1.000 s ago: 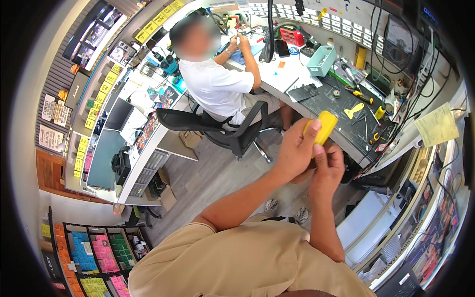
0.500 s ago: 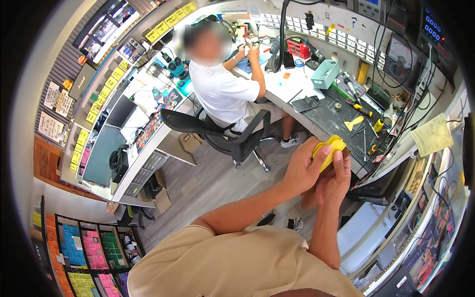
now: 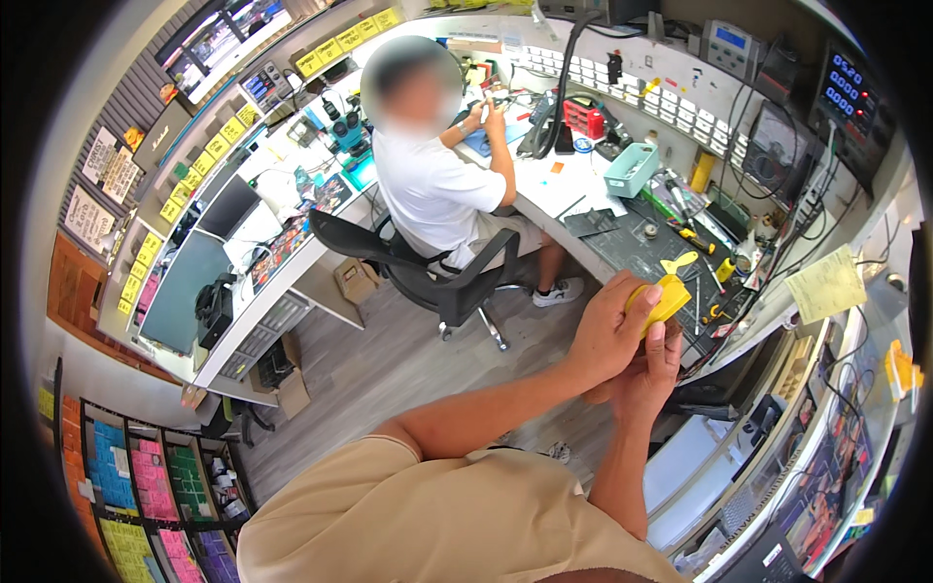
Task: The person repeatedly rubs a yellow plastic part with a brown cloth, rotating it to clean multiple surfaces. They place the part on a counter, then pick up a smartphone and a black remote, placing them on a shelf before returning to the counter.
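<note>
Both my hands are together in front of me at the right of the view, above the floor near the dark work mat. My left hand [image 3: 607, 335] is closed on a smooth yellow piece [image 3: 665, 300] with a curved edge, its thumb pressed on the near side. I cannot make out exactly what kind of thing it is. My right hand [image 3: 648, 374] is closed just below and against it, thumb pointing up along its lower edge. The fingers behind the yellow piece are mostly hidden. Just beyond lies a yellow spatula-like tool [image 3: 680, 262] on the mat.
A person in a white shirt [image 3: 428, 180] sits in a black office chair [image 3: 442, 282], working with both hands at the bench. A teal basket [image 3: 632, 171], screwdrivers and cables lie along the bench [image 3: 632, 238]. A yellow paper note [image 3: 824, 289] hangs at right.
The whole view has shifted slightly. My hands have tilted the yellow piece a little, keeping the same grip on it. The other person stays seated, hands still raised over the bench.
</note>
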`<control>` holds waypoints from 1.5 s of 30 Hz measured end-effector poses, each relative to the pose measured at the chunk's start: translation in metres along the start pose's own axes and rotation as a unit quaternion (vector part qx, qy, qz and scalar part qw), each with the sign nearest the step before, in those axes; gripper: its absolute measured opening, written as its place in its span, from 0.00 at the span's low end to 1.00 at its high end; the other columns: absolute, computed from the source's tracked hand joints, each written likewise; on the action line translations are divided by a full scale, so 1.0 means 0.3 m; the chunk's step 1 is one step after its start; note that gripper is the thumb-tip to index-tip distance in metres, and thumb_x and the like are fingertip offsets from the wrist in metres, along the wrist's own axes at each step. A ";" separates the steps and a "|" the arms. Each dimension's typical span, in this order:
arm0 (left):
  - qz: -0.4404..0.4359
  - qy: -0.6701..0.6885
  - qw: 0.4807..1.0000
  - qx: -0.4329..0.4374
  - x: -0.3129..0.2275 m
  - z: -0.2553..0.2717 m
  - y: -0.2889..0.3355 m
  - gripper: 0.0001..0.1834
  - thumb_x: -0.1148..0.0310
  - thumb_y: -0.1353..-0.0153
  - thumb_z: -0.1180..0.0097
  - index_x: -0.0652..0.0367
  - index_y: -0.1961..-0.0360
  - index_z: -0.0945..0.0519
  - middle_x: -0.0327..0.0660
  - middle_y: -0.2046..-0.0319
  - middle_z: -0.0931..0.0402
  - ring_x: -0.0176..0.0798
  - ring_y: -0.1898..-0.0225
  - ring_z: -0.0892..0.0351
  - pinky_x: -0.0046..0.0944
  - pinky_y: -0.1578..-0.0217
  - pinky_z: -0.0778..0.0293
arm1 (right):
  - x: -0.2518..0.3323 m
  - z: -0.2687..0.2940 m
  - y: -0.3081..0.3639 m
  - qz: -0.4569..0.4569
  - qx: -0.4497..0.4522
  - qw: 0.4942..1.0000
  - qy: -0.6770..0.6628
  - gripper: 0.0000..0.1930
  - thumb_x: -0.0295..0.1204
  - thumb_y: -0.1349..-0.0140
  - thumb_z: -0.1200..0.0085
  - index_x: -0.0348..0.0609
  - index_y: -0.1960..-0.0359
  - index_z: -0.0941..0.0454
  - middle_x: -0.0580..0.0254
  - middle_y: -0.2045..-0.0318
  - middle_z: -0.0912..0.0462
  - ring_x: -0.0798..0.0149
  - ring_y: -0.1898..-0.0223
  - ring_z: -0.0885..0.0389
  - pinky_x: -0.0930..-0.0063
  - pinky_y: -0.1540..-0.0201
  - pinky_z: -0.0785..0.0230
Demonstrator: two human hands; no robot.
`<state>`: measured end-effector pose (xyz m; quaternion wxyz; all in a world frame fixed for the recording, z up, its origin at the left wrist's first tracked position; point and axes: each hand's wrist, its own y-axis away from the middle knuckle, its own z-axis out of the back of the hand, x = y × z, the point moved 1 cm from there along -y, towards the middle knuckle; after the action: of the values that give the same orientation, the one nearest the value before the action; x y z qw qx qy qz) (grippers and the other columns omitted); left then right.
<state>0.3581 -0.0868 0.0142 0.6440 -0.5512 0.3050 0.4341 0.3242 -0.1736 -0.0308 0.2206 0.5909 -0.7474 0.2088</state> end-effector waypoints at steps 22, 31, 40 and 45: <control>0.004 0.058 0.998 -0.008 -0.061 -0.012 0.063 0.24 0.53 0.21 0.53 0.65 0.65 0.26 0.44 0.73 0.31 0.39 0.71 0.33 0.40 0.67 0.33 | 0.053 -0.019 0.108 0.052 0.004 0.992 0.117 0.09 0.30 0.27 0.41 0.38 0.54 0.24 0.66 0.58 0.18 0.76 0.60 0.24 0.78 0.54 0.31; -0.032 0.060 0.998 -0.001 -0.100 -0.026 0.043 0.22 0.54 0.23 0.50 0.65 0.64 0.26 0.51 0.73 0.29 0.53 0.72 0.29 0.47 0.68 0.31 | 0.172 -0.085 0.075 0.063 0.003 0.996 0.067 0.08 0.28 0.27 0.42 0.37 0.52 0.22 0.64 0.57 0.16 0.73 0.58 0.20 0.77 0.50 0.28; 0.006 0.128 0.991 -0.039 -0.103 -0.014 0.026 0.22 0.54 0.21 0.52 0.59 0.69 0.27 0.30 0.76 0.34 0.25 0.72 0.39 0.34 0.71 0.38 | 0.115 -0.088 0.151 0.017 0.004 0.992 0.126 0.08 0.30 0.26 0.42 0.39 0.53 0.20 0.71 0.64 0.17 0.81 0.69 0.25 0.83 0.68 0.34; -0.055 -0.023 0.998 -0.021 -0.013 0.039 0.060 0.22 0.56 0.21 0.52 0.69 0.54 0.19 0.44 0.61 0.20 0.36 0.59 0.25 0.41 0.54 0.27 | 0.040 -0.083 0.184 0.075 -0.012 0.984 0.162 0.10 0.30 0.28 0.40 0.37 0.51 0.20 0.70 0.61 0.17 0.79 0.61 0.23 0.79 0.60 0.27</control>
<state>0.3392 -0.0760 0.0120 0.6623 -0.5702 0.2498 0.4168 0.2698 -0.1570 -0.0063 0.3296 0.4886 -0.7465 0.3089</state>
